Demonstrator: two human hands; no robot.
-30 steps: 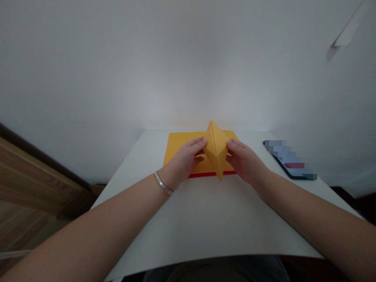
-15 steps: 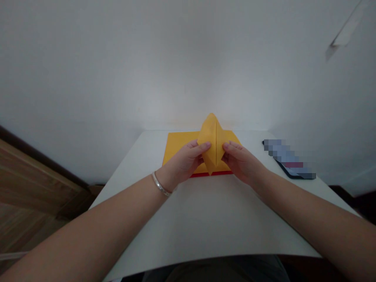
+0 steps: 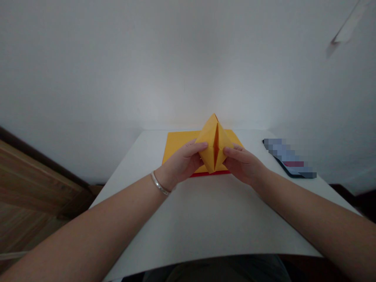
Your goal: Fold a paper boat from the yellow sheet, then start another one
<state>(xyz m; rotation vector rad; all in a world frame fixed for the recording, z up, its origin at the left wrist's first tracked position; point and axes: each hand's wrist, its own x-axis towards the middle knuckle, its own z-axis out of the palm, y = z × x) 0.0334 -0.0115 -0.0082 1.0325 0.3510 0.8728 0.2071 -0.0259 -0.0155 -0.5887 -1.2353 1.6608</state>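
A folded piece of yellow paper (image 3: 208, 137), pointed at the top and bottom, is held upright over the table between both hands. Down its middle runs a gap that shows a darker orange inside. My left hand (image 3: 188, 158) pinches its left side, thumb on the near face and fingers behind. On the other side, my right hand (image 3: 242, 162) grips the right flap the same way. Beneath and behind the folded paper lie flat yellow sheets (image 3: 178, 143), with a red edge (image 3: 202, 174) showing at the front. The fingers behind the paper are partly hidden.
The white table (image 3: 205, 219) reaches back to a pale wall (image 3: 188, 62). A phone (image 3: 289, 160), its screen blurred out, lies at the right of the table. Brown wooden furniture (image 3: 35, 184) stands at the left, below the tabletop.
The slit down the middle of the folded paper has widened, and its top has parted into separate points. My right hand has shifted slightly down and right; the left hand has barely moved.
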